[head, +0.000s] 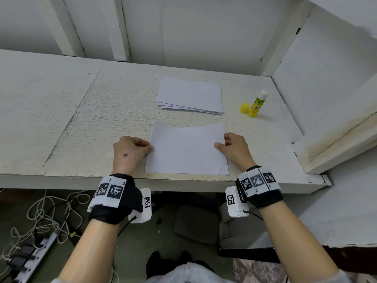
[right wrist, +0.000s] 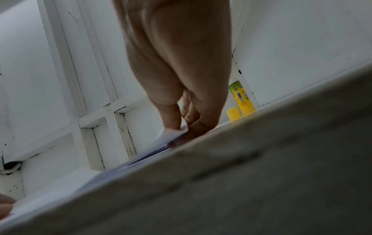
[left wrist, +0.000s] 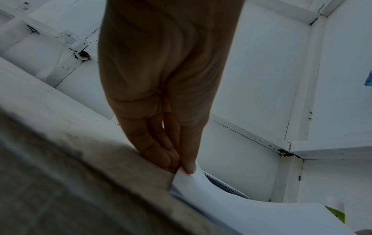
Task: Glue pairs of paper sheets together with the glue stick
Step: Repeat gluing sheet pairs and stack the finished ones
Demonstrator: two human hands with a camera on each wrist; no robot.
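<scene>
White textured table (head: 114, 103), boxed by white panel walls. White sheet (head: 186, 149) flat at near edge, far left corner curled up; pinched at left edge by left hand (head: 130, 150), at right edge by right hand (head: 234, 149). Stack of white sheets (head: 188, 94) behind, slightly fanned. Glue stick (head: 257, 104) upright at right, uncapped, yellow-green body; yellow cap (head: 244, 108) just beside it.

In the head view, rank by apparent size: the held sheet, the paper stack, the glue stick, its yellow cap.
1. held sheet, nearer the camera, so unsure against the stack
2. paper stack
3. glue stick
4. yellow cap
</scene>
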